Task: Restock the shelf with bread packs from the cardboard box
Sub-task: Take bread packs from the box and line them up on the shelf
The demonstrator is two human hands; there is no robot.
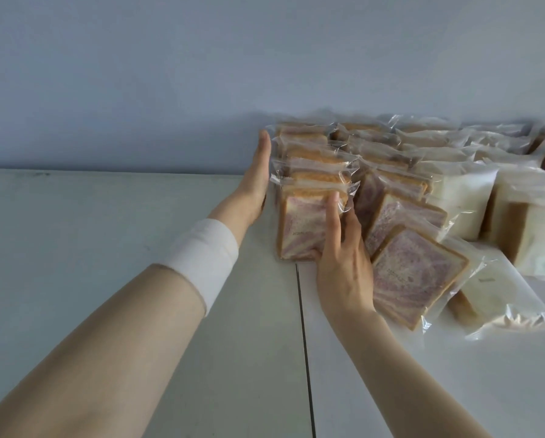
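Several clear-wrapped packs of pink-swirled bread stand in a row on the white shelf (107,235). The front pack (299,229) stands upright. My left hand (258,175) lies flat, fingers straight, against the left side of that row. My right hand (343,257) presses straight fingers on the front pack's face, its index finger reaching the top edge. A second row of swirled packs (413,273) leans at a tilt just right of my right hand. The cardboard box is out of view.
White-bread packs (460,200) fill the shelf further right, one lying flat (498,298) near the front. A dark seam (304,343) runs front to back in the shelf. A pale blue wall (201,74) stands behind. A white band wraps my left forearm.
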